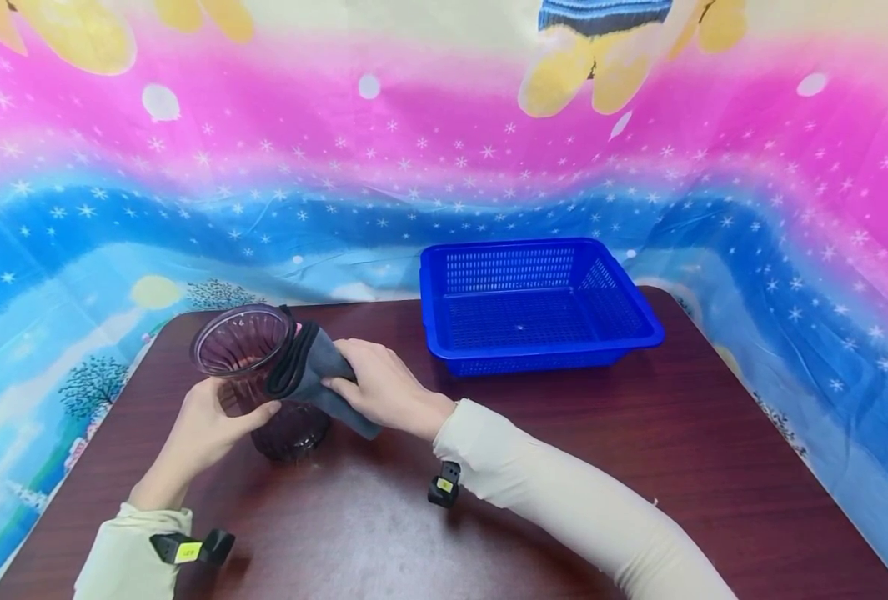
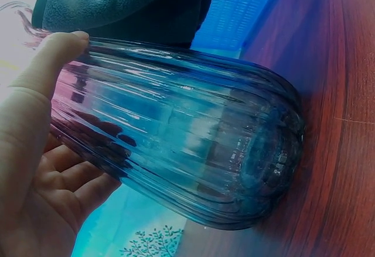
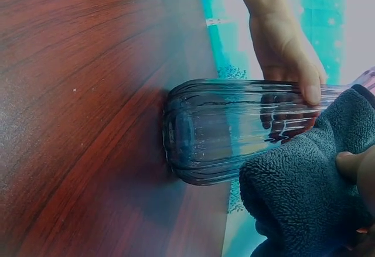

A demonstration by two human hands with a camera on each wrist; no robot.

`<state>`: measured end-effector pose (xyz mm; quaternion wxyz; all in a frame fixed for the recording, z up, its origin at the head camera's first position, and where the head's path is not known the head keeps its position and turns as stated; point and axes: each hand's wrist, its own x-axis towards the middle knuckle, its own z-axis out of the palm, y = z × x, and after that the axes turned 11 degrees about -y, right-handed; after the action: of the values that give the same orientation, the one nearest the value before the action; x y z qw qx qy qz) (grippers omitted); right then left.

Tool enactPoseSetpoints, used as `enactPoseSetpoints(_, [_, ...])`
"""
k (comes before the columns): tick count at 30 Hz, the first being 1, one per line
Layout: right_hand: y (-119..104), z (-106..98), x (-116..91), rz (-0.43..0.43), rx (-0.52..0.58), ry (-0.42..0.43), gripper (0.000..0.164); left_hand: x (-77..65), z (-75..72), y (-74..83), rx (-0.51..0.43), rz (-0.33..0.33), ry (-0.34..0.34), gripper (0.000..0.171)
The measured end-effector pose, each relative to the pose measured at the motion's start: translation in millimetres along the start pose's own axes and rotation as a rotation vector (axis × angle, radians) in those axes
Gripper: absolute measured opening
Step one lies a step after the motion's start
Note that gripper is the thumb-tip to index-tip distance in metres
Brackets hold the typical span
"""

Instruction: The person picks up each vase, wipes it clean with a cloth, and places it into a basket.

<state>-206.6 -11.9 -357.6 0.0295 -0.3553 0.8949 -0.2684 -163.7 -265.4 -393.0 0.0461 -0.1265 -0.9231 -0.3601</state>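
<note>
A ribbed, purple-tinted glass vase [image 1: 293,429] with a flared rim stands at the left of the table, leaning slightly in the head view. Around its neck my left hand [image 1: 207,425] grips it, thumb in front and fingers behind; the left wrist view shows those fingers through the glass. My right hand [image 1: 387,387] holds a folded dark grey cloth [image 1: 327,375] against the vase's right side, just under the rim. In the right wrist view the fluffy cloth [image 3: 299,181] covers part of the glass, and most of the right hand's fingers are hidden.
A blue plastic basket [image 1: 549,354] with perforated walls stands at the back right of the brown wooden table [image 1: 601,467]. Behind the table hangs a colourful printed backdrop [image 1: 413,167]. Each sleeve has a small black camera at the wrist.
</note>
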Motion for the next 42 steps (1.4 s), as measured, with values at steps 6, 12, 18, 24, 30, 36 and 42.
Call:
enactPoseSetpoints(6, [2,3,1,0.002,-0.007,-0.014,0.022,0.1,-0.3,-0.3,0.011,-0.002,0.001,0.052])
enactPoseSetpoints(12, [5,6,1,0.002,-0.005,-0.038,0.022,0.4,0.7,-1.8,0.007,-0.004,0.004,0.048])
enactPoseSetpoints(18, [7,10,1,0.011,0.006,-0.063,0.025,0.7,1.1,-2.3,0.01,0.0,0.007,0.047])
enactPoseSetpoints(24, [9,15,2,0.016,-0.006,-0.077,0.027,0.3,0.8,-1.6,0.015,-0.015,0.006,0.046])
enactPoseSetpoints(30, [11,20,3,0.018,-0.023,-0.099,0.028,-0.7,1.3,-0.8,0.007,-0.023,0.01,0.049])
enactPoseSetpoints(36, [13,22,3,0.029,-0.021,-0.117,0.028,-1.2,0.7,-0.3,0.006,-0.023,0.015,0.052])
enactPoseSetpoints(42, [18,27,3,0.022,-0.053,-0.125,0.028,0.4,0.9,-2.5,0.025,-0.034,0.016,0.052])
